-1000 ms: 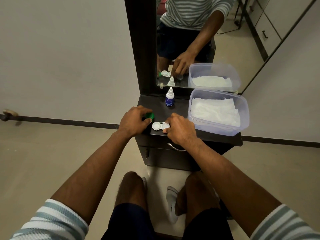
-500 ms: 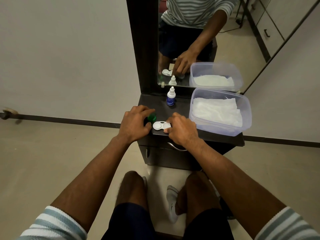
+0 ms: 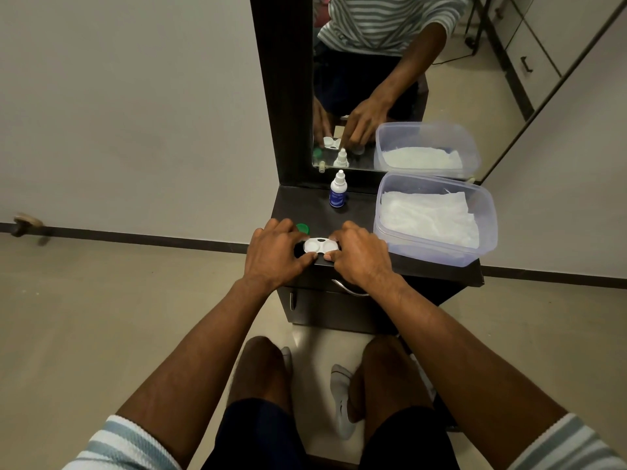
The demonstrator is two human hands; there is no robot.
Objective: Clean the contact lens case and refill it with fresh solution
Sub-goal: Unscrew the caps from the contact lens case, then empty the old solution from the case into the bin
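A white two-well contact lens case (image 3: 320,246) lies open near the front edge of the dark dresser top (image 3: 359,212). My left hand (image 3: 276,254) pinches the case's left end between thumb and fingers. My right hand (image 3: 356,256) grips its right end, thumb at the front. A green cap (image 3: 303,228) sits on the top just behind my left fingers. A small white-and-blue solution bottle (image 3: 338,189) stands upright farther back, with its cap on.
A clear plastic tub (image 3: 437,251) with white tissues fills the right side of the top. A dark-framed mirror (image 3: 373,79) rises behind. A drawer handle (image 3: 349,289) sits under my right wrist. My knees and white shoes are below.
My left hand let go of the green cap, left it on the top, and moved right onto the case's left end. My right hand stayed on the case.
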